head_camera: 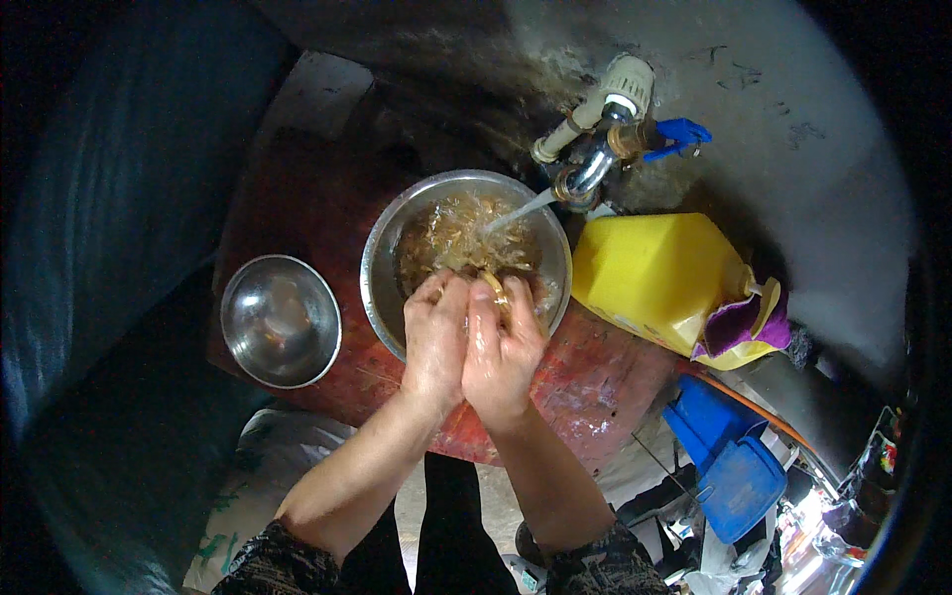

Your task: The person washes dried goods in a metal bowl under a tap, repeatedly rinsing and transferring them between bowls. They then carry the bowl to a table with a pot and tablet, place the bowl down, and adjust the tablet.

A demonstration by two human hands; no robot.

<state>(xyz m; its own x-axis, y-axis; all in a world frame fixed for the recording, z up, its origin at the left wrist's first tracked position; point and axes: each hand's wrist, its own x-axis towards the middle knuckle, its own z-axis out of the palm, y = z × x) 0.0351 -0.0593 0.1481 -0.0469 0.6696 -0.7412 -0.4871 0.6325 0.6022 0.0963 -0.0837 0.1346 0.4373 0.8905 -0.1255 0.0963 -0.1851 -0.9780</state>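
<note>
A round metal basin (377, 316) holds brownish water with many thin light-brown pieces (446, 230), too blurred to identify. Both hands are pressed together, wet, over its near side. My left hand (437, 331) curls its fingers down at the water, with bits of the pieces at its fingers; their tips are hidden. My right hand (506, 342) grips light-brown strips that show between its thumb and fingers. Above the basin's far right side, a metal faucet (595, 167) with a blue lever handle (678, 137) pours a stream of water (520, 208) into it.
A smaller metal bowl (281, 321) sits left on the worn red tabletop (573, 387). A yellow plastic jug (654, 275) lies right of the basin, with purple cloth (732, 327) by its end. Below it are a blue plastic dustpan-like item (736, 476) and an orange hose (751, 409).
</note>
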